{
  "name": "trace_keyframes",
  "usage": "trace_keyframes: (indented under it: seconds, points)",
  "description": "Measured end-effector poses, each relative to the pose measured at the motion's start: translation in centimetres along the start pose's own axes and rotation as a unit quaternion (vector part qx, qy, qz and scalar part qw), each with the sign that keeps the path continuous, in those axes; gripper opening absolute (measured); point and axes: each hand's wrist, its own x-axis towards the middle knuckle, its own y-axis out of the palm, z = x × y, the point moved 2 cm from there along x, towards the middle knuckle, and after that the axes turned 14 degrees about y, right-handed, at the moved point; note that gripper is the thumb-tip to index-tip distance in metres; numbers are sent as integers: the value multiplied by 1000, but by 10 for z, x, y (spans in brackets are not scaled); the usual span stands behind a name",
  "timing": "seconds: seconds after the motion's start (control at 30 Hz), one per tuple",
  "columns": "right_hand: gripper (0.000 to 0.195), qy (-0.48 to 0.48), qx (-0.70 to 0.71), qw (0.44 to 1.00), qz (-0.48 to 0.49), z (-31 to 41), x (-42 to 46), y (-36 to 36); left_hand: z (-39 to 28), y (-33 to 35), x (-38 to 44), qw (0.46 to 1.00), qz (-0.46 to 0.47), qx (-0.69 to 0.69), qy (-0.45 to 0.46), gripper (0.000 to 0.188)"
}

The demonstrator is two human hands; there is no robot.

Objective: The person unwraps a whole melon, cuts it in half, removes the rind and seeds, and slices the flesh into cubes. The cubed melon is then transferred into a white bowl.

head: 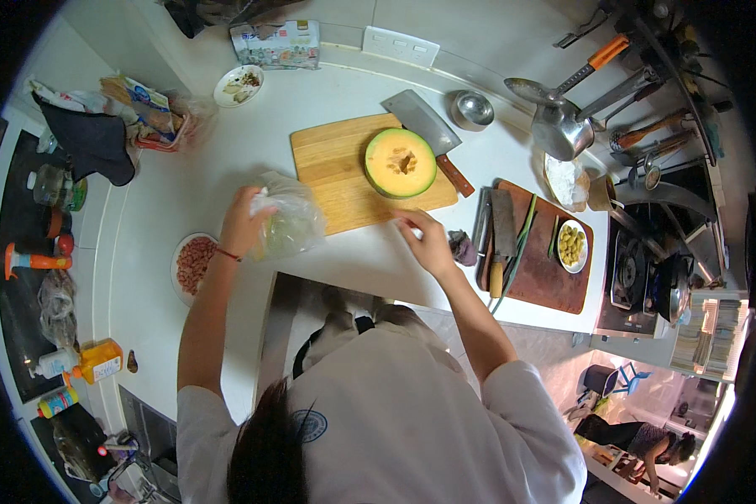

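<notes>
My left hand grips the gathered top of a clear plastic bag with something pale green inside. The bag rests against the left edge of a light wooden cutting board. On that board sits a cut melon half, orange flesh up, with its hollow centre showing. My right hand hovers by the board's front edge with fingers curled; a small white patch shows between them, and I cannot tell whether it is held. Behind the melon, a cleaver with a wooden handle lies partly on the board.
A plate of reddish chopped meat stands beside my left forearm. At right, a dark cutting board bears a second cleaver, green onions and a dish of green pieces. A metal bowl stands behind. Another person bends over, lower right.
</notes>
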Motion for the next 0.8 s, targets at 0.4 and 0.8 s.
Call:
trace_keyframes:
  seconds: [0.4, 0.8]
  points:
    - [28, 84, -114, 965, -223, -83, 21, -96, 85, -81, 30, 981, -76, 176, 2, 34]
    - [47, 120, -426, 890, -109, -128, 162, -59, 108, -114, 67, 921, 51, 343, -178, 69]
